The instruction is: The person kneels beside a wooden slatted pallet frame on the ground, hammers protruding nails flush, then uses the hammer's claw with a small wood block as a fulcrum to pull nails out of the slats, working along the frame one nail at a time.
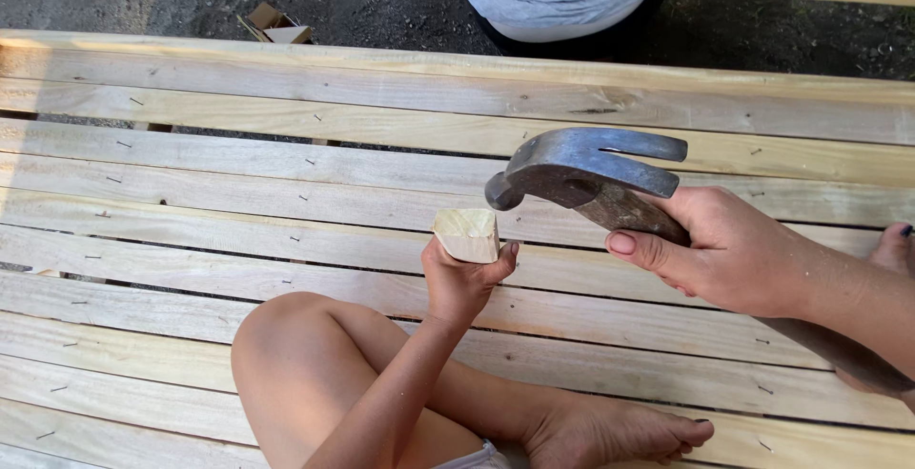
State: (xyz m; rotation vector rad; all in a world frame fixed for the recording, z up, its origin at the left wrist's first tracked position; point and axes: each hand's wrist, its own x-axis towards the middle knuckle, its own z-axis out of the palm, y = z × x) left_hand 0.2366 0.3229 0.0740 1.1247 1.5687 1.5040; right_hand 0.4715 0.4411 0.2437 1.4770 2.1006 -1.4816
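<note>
I found the left hand [462, 278] pinching a small wood block [467, 234] upright, mid-scene above the slatted boards [238, 202]. The right hand's fingers wrapped the claw hammer [586, 169], head poised just right of the block. Striking stage, I judged; next blow needed square aim, clear of the thumb.

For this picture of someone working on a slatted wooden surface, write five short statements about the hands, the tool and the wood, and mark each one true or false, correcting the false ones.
1. The right hand grips a claw hammer close to its head. True.
2. The left hand holds a small wooden block. True.
3. The hammer's face rests flat on a slat. False: it is raised, near the block's upper edge.
4. The slats are painted blue. False: they are pale bare wood.
5. The person sits on the slats with a bare foot showing. True.
</note>
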